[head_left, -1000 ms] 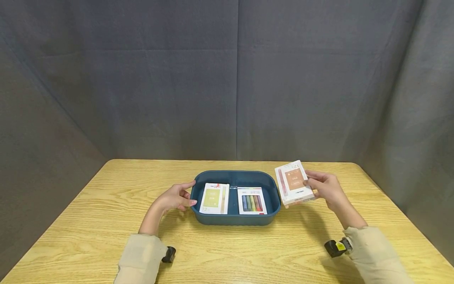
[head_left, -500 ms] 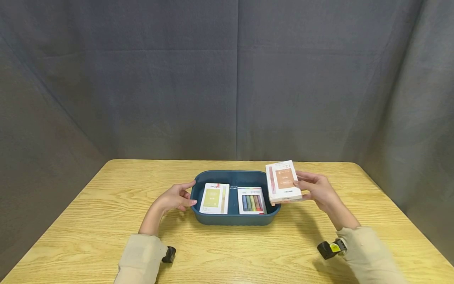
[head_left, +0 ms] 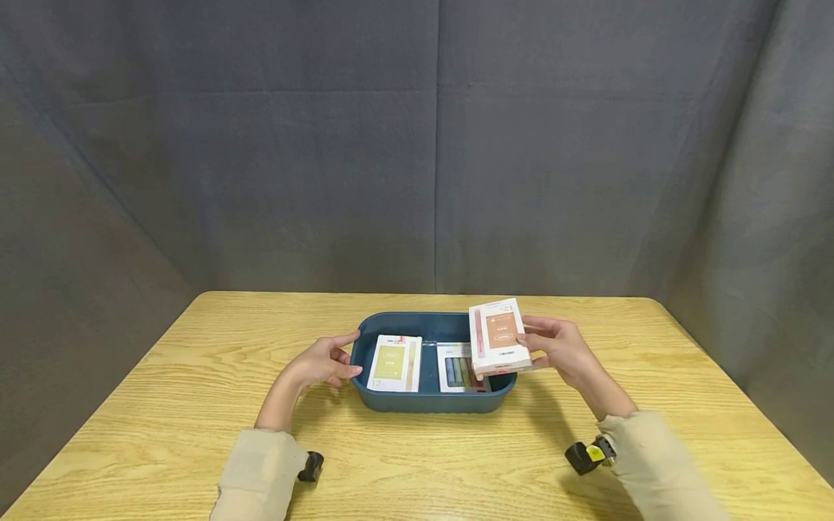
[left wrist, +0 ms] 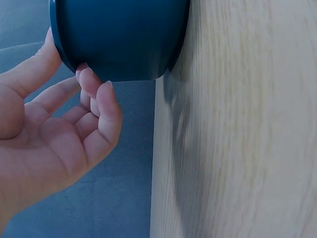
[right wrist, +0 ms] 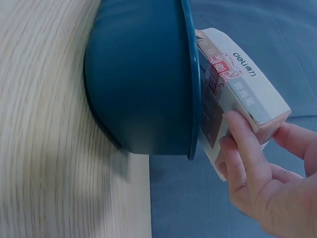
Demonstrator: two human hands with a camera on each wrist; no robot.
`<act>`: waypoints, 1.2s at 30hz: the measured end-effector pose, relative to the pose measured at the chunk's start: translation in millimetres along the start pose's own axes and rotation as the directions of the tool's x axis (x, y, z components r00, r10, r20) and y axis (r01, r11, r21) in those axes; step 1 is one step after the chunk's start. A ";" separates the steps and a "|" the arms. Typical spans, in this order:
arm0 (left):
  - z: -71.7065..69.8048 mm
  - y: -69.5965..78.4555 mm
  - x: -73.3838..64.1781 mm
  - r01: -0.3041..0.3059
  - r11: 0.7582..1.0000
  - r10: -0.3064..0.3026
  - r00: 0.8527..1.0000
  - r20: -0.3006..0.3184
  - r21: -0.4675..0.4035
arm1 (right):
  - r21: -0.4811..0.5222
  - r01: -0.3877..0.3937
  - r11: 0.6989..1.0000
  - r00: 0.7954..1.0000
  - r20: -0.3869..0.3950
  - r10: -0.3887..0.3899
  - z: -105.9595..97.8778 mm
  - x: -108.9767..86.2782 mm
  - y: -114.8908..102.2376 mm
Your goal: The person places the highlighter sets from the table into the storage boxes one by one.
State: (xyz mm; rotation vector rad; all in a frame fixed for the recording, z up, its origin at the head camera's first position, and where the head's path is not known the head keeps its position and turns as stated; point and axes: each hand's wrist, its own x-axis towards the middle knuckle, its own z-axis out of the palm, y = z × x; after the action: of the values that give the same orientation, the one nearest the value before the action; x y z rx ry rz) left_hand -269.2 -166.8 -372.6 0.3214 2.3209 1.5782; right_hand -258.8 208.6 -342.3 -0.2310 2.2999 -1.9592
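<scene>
My right hand (head_left: pixel 557 349) grips a white box of highlighters (head_left: pixel 498 336) with an orange label, thumb on one face and fingers on the other. The box is tilted over the right end of a dark blue plastic bin (head_left: pixel 433 404); the right wrist view shows it by the rim. My left hand (left wrist: pixel 59 114) holds the bin's left end, thumb at the rim and curled fingertips against the outer wall. In the bin's left half lies a white box with a yellow-green label (head_left: pixel 389 364). A windowed box of coloured sticks (head_left: pixel 459 373) lies in the right half, partly hidden.
The bin stands on a wood-grain table (head_left: pixel 417 463), towards its far edge. Grey curtains (head_left: pixel 326 159) rise behind the table and along both sides. A black wrist camera (head_left: pixel 583 457) is strapped by the right sleeve, another camera (head_left: pixel 311 467) by the left.
My right hand has carried the highlighter box leftward, from beside the bin to above its right half, now covering part of the windowed box. The left hand and bin have stayed put.
</scene>
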 end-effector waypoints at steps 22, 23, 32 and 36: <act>0.7 -0.5 -1.1 0.000 1.000 0.000 1.000 0.006 -0.017 | -0.200 -0.035 0.979 0.999 -0.035 0.029 41.4 8.2 5.6; 0.8 -0.6 -0.9 0.001 1.000 -0.001 1.000 0.004 -0.017 | -0.218 -0.029 0.976 0.999 -0.039 0.021 42.7 8.5 6.3; 1.4 0.0 -0.8 -0.002 1.000 0.002 1.000 0.001 -0.017 | -0.392 0.055 0.918 0.995 -0.056 -0.084 51.7 9.0 10.0; 0.8 0.2 -1.1 -0.007 1.000 0.007 1.000 0.009 -0.024 | -0.497 0.079 0.864 0.991 -0.057 -0.123 55.8 11.1 11.8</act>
State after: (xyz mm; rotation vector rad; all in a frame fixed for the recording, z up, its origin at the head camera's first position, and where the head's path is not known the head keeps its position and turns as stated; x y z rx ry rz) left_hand -267.8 -166.4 -372.5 0.3307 2.2949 1.6034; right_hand -260.0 154.3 -362.7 -0.3186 2.8688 -1.3965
